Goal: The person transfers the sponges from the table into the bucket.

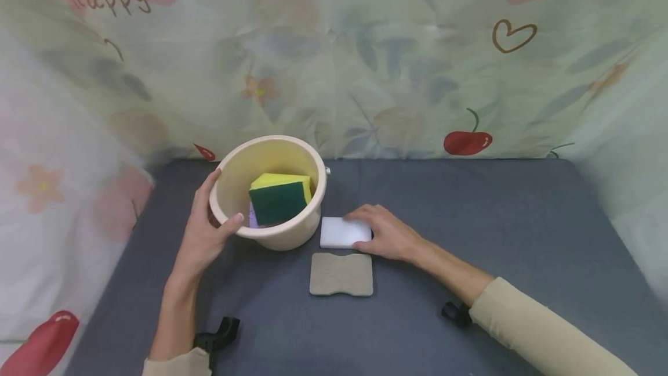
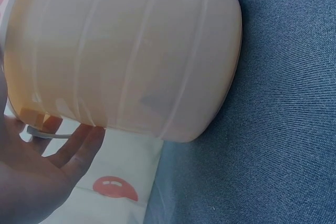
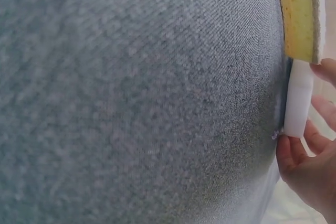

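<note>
A cream plastic bucket (image 1: 282, 241) stands at the left of the dark cloth, with a yellow sponge with a dark green scouring face (image 1: 278, 203) inside and something purple partly hidden beneath it. My left hand (image 1: 200, 237) grips the bucket's left rim, thumb over the edge and fingers along the outer wall. Right of the bucket lies a white rectangular block (image 1: 336, 234), like a white sponge; my right hand (image 1: 388, 234) pinches it by its right end. Just in front is a notched sponge (image 1: 341, 274), grey on top and yellow underneath (image 3: 298, 14) in the right wrist view.
The dark grey cloth (image 1: 469, 208) covers the table and runs to a patterned curtain (image 1: 334, 74) behind. Similar light fabric (image 1: 47, 190) hangs along the sides. Black wrist mounts (image 1: 219, 335) sit by both forearms. A white bucket handle (image 2: 47, 133) shows near the left fingers.
</note>
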A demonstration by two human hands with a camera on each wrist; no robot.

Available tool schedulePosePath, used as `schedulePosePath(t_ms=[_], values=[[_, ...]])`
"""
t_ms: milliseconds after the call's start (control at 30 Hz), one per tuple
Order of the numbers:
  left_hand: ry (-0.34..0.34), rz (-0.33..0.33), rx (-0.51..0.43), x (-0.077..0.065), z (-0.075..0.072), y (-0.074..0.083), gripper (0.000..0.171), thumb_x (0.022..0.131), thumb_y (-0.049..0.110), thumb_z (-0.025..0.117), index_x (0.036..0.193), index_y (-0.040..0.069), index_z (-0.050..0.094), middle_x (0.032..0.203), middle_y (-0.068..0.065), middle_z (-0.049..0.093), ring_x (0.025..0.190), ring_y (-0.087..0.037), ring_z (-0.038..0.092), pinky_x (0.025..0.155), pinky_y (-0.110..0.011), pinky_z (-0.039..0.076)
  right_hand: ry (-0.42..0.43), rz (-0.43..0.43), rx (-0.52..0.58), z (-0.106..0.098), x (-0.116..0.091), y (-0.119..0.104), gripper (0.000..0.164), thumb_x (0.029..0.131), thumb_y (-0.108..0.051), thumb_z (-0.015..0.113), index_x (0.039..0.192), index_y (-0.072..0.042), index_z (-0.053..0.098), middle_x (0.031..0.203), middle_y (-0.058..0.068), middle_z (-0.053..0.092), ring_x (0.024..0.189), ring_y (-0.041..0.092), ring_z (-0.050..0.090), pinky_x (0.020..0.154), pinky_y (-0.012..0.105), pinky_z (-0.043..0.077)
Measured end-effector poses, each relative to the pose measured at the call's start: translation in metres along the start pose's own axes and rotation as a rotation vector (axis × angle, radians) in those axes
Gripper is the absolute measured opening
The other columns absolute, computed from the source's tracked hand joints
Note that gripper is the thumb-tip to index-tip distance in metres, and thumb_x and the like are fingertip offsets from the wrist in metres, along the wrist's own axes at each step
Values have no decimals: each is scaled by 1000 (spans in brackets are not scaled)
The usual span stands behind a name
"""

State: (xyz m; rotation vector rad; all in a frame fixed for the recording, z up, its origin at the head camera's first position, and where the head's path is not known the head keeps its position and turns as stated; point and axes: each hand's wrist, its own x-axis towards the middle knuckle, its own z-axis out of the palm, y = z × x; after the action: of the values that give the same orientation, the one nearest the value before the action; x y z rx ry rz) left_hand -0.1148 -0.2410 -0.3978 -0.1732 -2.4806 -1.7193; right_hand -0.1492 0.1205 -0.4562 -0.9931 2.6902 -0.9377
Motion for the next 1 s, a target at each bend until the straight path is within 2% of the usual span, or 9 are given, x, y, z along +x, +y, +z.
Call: schedulePosePath(t_ms=[233, 533, 800, 1000], values=[[3, -1, 2, -2, 0, -1, 90, 86, 7, 72, 159, 26, 21, 152, -15, 23, 123, -36, 42, 83, -11, 46, -4, -19, -29, -2, -1, 0, 49, 87, -24, 75, 132, -11, 64, 124, 6, 64, 112, 25, 56, 91, 41, 45], [8, 3, 15, 1, 1, 1, 91, 86, 9, 73, 159, 27, 22, 152, -14, 24, 122, -36, 42, 83, -11, 46, -7, -20, -47, -24, -2, -2, 47, 87, -24, 75, 132, -12, 64, 125, 4, 63, 114, 22, 56, 96, 42, 43], [7, 8, 15, 1, 0, 0, 90, 86, 11, 74, 158, 28, 23, 151, -14, 25, 121, -35, 43, 83, -11, 46, -12, -64, -49, -40, -7, -15, 45, 87, -24, 74, 130, -15, 65, 127, 0, 63, 111, 19, 54, 91, 40, 45], [7, 5, 23, 0, 0, 0, 90, 87, 12, 73, 158, 28, 22, 151, -14, 25, 122, -35, 43, 83, -11, 46, -57, -106, -36, -49, -11, -27, 43, 88, -29, 74, 129, -20, 66, 128, -5, 61, 113, 14, 53, 94, 38, 45]])
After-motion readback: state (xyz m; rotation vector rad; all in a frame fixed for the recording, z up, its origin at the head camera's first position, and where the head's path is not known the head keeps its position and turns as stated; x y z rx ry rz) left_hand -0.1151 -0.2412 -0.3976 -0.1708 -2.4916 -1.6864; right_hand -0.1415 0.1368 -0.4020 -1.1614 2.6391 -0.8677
